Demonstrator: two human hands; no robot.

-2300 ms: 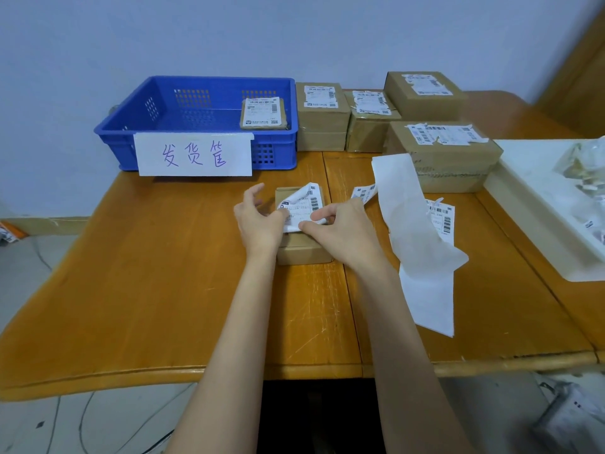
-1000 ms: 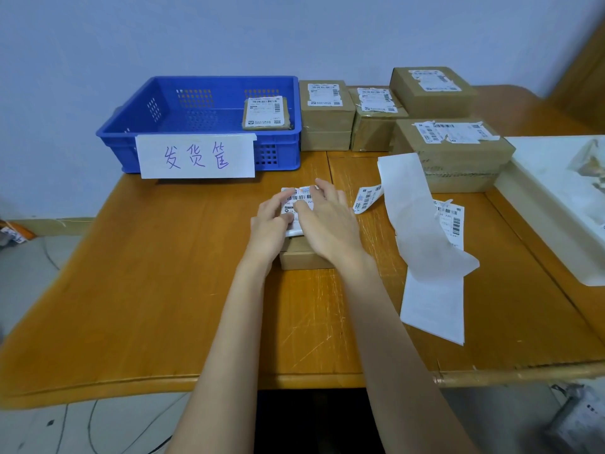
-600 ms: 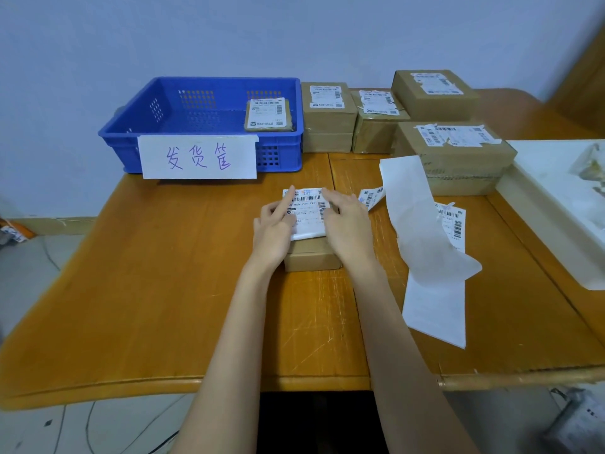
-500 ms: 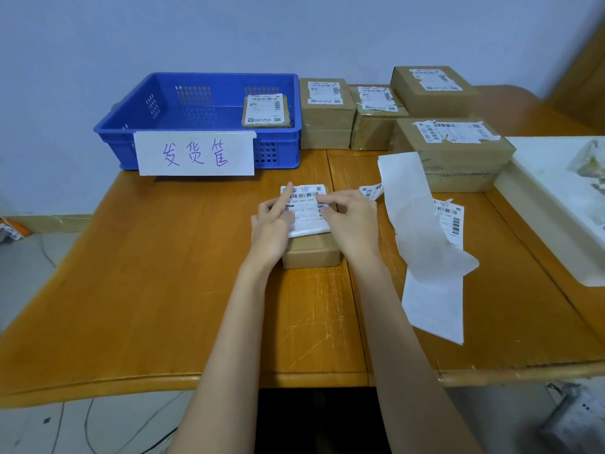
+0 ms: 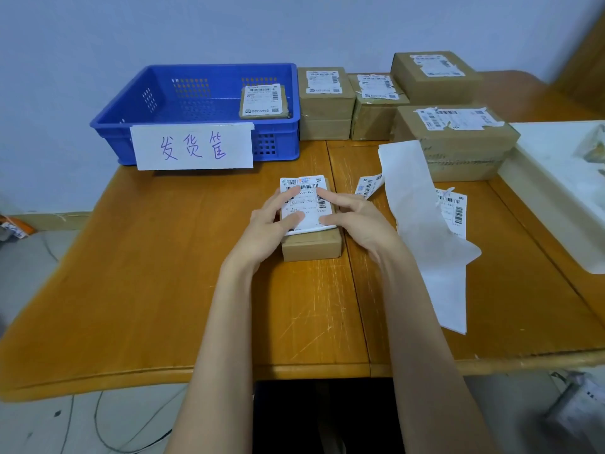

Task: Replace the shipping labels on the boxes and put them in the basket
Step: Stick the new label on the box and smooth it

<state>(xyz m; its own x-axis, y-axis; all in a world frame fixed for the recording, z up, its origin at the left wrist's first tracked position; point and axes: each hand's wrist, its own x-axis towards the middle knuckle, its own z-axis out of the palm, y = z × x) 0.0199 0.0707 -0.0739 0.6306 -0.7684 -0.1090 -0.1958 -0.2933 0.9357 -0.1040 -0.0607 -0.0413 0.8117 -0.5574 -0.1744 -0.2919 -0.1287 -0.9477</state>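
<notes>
On the worktop (image 5: 131, 273), behind the blue basket (image 5: 196, 126), a small box (image 5: 311, 245) lies under both hands: left hand (image 5: 266, 224) and right hand (image 5: 358, 221) press straight, spread fingers (image 5: 294, 193) on its label (image 5: 306, 204).

A small brown box (image 5: 311, 245) sits on the worktop (image 5: 147, 273), a white shipping label (image 5: 306, 201) lying across its top. The left hand (image 5: 266, 224) and right hand (image 5: 357, 217) press straight fingers (image 5: 296, 191) on the label. Far left stands a blue basket (image 5: 137, 119) holding one labelled box (image 5: 264, 101); more boxes (image 5: 324, 103) stand right of it.
</notes>
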